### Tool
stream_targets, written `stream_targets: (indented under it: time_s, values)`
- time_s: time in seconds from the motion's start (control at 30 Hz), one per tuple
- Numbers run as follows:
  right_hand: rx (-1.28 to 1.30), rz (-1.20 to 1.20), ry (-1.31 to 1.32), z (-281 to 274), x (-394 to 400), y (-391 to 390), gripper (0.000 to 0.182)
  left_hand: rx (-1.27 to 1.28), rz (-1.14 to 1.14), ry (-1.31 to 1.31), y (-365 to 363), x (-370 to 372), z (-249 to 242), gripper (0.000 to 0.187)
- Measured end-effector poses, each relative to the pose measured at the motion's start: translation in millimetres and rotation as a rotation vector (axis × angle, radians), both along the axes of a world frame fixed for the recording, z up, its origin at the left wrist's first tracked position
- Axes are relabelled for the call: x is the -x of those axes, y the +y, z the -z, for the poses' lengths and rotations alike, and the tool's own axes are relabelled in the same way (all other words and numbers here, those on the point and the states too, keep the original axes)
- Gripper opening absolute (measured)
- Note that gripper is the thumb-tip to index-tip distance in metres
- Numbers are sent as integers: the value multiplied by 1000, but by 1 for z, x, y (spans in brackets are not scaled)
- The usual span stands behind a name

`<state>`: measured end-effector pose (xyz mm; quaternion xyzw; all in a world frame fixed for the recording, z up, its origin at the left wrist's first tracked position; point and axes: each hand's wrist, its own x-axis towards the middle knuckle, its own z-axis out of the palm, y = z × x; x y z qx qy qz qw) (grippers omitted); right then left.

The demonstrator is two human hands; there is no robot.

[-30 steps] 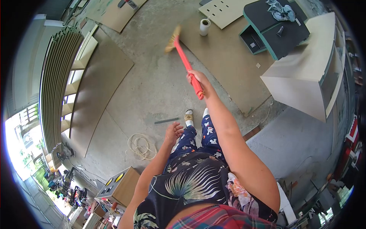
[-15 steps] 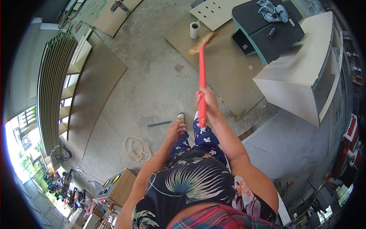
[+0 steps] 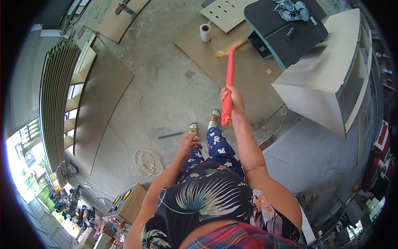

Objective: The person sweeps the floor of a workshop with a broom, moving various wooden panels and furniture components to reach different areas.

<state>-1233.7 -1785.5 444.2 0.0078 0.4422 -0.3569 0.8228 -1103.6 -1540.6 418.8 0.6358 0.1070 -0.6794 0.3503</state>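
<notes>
- The concrete floor [image 3: 166, 91] spreads out under me, with big brown boards lying flat on it.
- A pale cabinet [image 3: 327, 79] stands on its side to my right, and a dark green-edged panel [image 3: 286, 29] with a rag [image 3: 292, 9] on it sits just beyond it.
- The brown board [image 3: 244, 70] ahead of me lies between my feet and that panel.
- My broom [image 3: 228, 79] runs forward from my right hand; its red handle points away from me and its straw head [image 3: 229, 49] rests over the brown board, near the panel's corner.
- My right hand [image 3: 233, 99] is clenched around the lower part of the red handle, whose end sticks out just below my fist.
- My left hand [image 3: 190, 143] hangs loose and holds nothing, fingers slightly curled, by my thigh, well apart from the broom.
- A coil of pale rope [image 3: 146, 162] lies on the floor to my left.
- A white roll [image 3: 205, 32] stands upright at the board's far edge, near the straw head.
</notes>
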Motion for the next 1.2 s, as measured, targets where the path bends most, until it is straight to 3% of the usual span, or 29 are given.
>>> stream_targets:
  time_s: [0.1, 0.2, 0.27, 0.33, 0.4, 0.5, 0.67, 0.9, 0.97, 1.1, 1.2]
  values:
    - [-10, -37, 14, 17, 20, -35, 15, 5, 9, -7, -4, 4, 1, 32]
    - [-100, -126, -155, 80, 66, -66, 16, 12, 13, -8, -9, 10, 3, 32]
    - [-150, -20, -166, 82, 87, -52, 17, 12, 23, -21, -9, 15, 1, 33]
    - [-177, 97, -199, 76, 107, -22, 17, 11, 35, -18, -8, 19, 4, 33]
    - [-368, 248, -221, 66, 117, 9, 17, 18, 44, -14, -7, 22, 6, 33]
    - [-418, 263, -255, 53, 123, 41, 18, 24, 68, -9, -3, 27, 11, 33]
    - [-166, 142, -179, -3, 122, 49, 21, 18, 139, -12, -5, 37, 18, 32]
    - [-210, 123, -223, 69, 201, 46, 20, 57, 237, -24, -5, 42, 14, 32]
    - [-301, 242, -233, 77, 210, 74, 19, 65, 287, -54, -3, 38, 5, 32]
    - [-429, 394, -327, 71, 206, 127, 18, 69, 352, -83, 16, 24, 14, 33]
    - [-327, 385, -107, 27, 157, 149, 12, 40, 377, -100, 33, 18, 11, 33]
